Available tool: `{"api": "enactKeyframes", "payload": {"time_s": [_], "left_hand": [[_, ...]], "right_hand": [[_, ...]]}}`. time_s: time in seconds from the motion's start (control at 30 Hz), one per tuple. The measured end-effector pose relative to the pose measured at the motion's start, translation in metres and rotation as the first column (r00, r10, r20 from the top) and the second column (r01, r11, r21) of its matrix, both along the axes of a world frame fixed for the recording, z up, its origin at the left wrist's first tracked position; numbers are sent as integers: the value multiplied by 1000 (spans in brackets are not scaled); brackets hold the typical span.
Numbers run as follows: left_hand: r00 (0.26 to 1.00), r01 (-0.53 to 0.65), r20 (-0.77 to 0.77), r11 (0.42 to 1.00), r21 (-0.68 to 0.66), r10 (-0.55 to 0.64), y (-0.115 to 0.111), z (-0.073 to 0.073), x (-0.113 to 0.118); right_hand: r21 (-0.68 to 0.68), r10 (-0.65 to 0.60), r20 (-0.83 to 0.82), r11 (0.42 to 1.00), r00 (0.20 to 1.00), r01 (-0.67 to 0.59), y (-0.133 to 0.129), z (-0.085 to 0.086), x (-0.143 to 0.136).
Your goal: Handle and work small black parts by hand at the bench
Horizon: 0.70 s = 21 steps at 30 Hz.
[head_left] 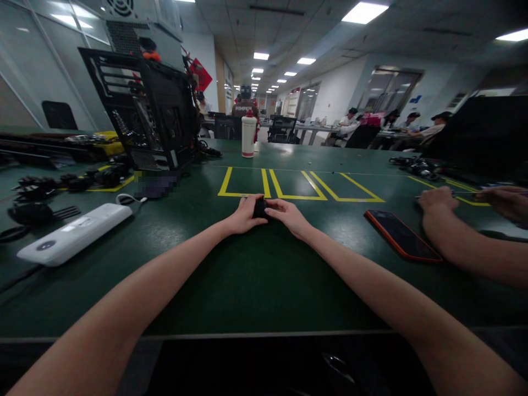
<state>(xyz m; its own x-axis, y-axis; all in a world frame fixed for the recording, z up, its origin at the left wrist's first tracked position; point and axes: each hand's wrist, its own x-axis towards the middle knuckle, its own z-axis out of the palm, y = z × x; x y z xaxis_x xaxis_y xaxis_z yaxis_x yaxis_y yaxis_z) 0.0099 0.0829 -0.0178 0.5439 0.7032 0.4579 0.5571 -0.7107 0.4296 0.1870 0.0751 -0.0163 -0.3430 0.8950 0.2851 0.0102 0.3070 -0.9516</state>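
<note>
Just short of the yellow tape marks, a small black object [260,208] sits between my two hands; its kind I cannot make out. My left hand [246,214] is closed round its left side, thumb and fingers on it. From the right, the fingertips of my right hand [289,216] pinch the same object. Part of it is hidden by the fingers. Both forearms reach over the green table [264,297], with the hands low at its surface.
A white power strip [76,234] lies left, near black cables [37,190] and an open black computer case [160,110]. A white bottle [248,135] stands behind the yellow tape [289,196]. To the right are an orange-edged phone [402,235] and another person's hands [439,202].
</note>
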Motion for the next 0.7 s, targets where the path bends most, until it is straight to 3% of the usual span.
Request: {"api": "enactKeyframes", "payload": {"time_s": [0.17, 0.5, 0.7], "left_hand": [[1000, -6, 1, 1000, -1, 6, -3, 3, 0], [1000, 5, 29, 1000, -9, -5, -5, 3, -1], [1000, 9, 24, 1000, 3, -9, -6, 4, 0]], "right_hand": [[7, 56, -6, 998, 998, -56, -4, 3, 2], [27, -7, 0, 1000, 1000, 7, -2, 2, 1], [36, 48, 40, 998, 998, -50, -4, 5, 4]]}}
